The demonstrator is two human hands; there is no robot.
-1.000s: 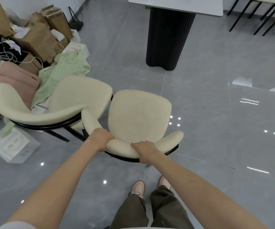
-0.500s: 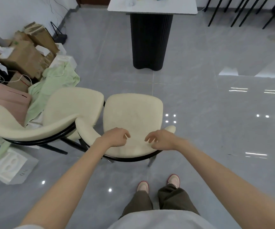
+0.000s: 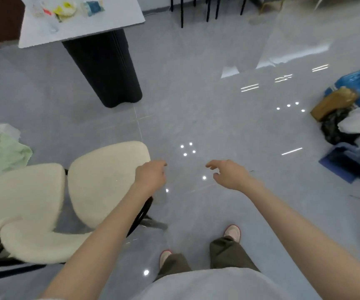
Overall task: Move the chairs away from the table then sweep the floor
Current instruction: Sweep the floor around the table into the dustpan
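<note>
Two cream padded chairs with black frames stand side by side at the lower left: the nearer chair (image 3: 103, 180) and a second chair (image 3: 21, 200) to its left. The white-topped table (image 3: 118, 24) on a black fluted pedestal (image 3: 107, 68) is at the upper left, well apart from them. My left hand (image 3: 152, 175) hovers over the right edge of the nearer chair, fingers loosely curled, holding nothing. My right hand (image 3: 228, 173) floats over bare floor to the right, fingers spread and empty.
Small items lie on the tabletop. Green cloth (image 3: 1, 152) and clutter sit at the left edge. A pile of bags (image 3: 352, 109) with a blue dustpan (image 3: 345, 163) lies at the right. Black chair legs (image 3: 207, 9) stand at the far wall. Grey glossy floor (image 3: 196, 118) spreads between.
Both hands let go of the nearer chair's backrest and lifted off it. My view swung right, so the chairs now sit at the lower left and the bag pile appeared at the right.
</note>
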